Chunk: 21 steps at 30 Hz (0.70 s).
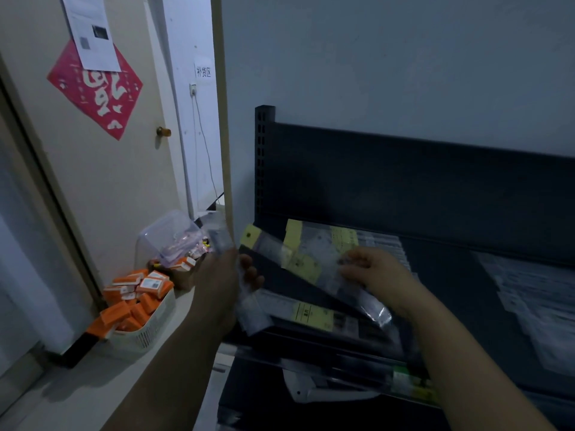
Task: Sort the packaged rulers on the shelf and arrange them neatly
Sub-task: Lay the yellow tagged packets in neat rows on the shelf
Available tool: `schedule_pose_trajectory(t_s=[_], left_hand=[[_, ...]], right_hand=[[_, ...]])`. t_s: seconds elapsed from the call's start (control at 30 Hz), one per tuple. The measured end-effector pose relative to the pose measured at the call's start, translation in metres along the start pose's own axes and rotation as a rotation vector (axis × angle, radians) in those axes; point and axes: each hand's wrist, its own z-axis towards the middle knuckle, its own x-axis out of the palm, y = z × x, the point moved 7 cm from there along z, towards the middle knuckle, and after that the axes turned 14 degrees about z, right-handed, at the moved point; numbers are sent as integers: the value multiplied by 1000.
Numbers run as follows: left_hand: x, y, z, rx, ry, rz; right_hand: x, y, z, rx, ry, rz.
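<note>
Several packaged rulers point(314, 256) in clear sleeves with yellow header cards lie jumbled at the left end of the dark shelf point(435, 188). My left hand point(224, 281) grips a bunch of clear ruler packs point(249, 309) upright at the shelf's left edge, fingers curled round them. My right hand point(376, 272) reaches into the pile and pinches the clear sleeve of one ruler pack point(357, 293) that slants down toward the shelf front. More clear packs point(535, 300) lie flat on the shelf to the right.
A white basket point(149, 331) of small orange boxes stands on the floor left of the shelf, with a clear plastic tub point(168, 237) behind it. A door with a red paper decoration point(96, 88) is at the left. Lower shelf goods point(410, 384) show below.
</note>
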Motion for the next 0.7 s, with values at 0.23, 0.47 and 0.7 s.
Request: schedule_pose_trajectory(t_s=[0.23,0.47,0.7], left_hand=[[22,4,-6,65,139,89],[43,4,-14,111,303,37],[44,-2,-12,139,245,127]], right_hand=[[-10,25,1,-47,-122,440],[-4,28,-6,36,-156,1007],[11,15,-7,85,-165,1024]])
